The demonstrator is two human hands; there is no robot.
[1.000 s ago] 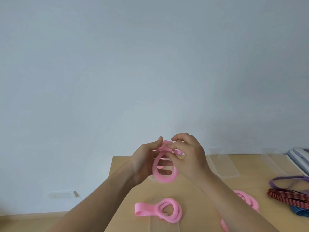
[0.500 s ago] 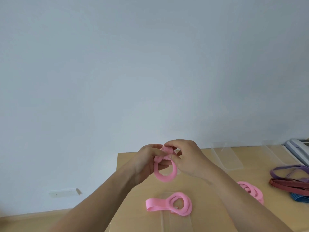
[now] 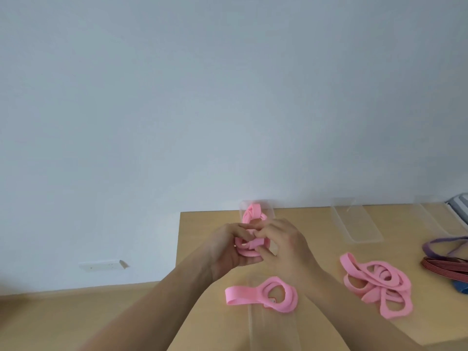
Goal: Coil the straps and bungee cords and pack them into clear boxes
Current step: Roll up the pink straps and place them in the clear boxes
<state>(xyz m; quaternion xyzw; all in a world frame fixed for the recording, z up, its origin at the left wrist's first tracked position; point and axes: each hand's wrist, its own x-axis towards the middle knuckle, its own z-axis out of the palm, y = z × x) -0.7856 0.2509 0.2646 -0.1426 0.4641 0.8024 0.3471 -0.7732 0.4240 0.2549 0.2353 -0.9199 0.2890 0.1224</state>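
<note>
both hands have come lower and closer to the table (image 3: 202,231) than half a second ago, and the pink strap (image 3: 247,253) between them looks different. then it hung as an open ring below the fingers; now it is bunched into a small tight coil. the left hand (image 3: 222,252) cups it from below with fingers curled round it and the thumb on top. the right hand (image 3: 288,244) pinches its upper side between thumb and fingertips. so both hands hold the coil, just above the table.

with the hands lower, a clear box (image 3: 271,210) at the far edge shows behind them, with a coiled pink strap (image 3: 253,211) inside. the view has also tipped down, so more table is seen. a half-coiled strap (image 3: 240,295) lies as before, near the person, across a clear lid (image 3: 273,330). the pink pile (image 3: 354,269) to the right now shows whole. a second box (image 3: 359,226) sits beyond it. purple (image 3: 443,245) and red (image 3: 445,268) cords lie at the right edge.
</note>
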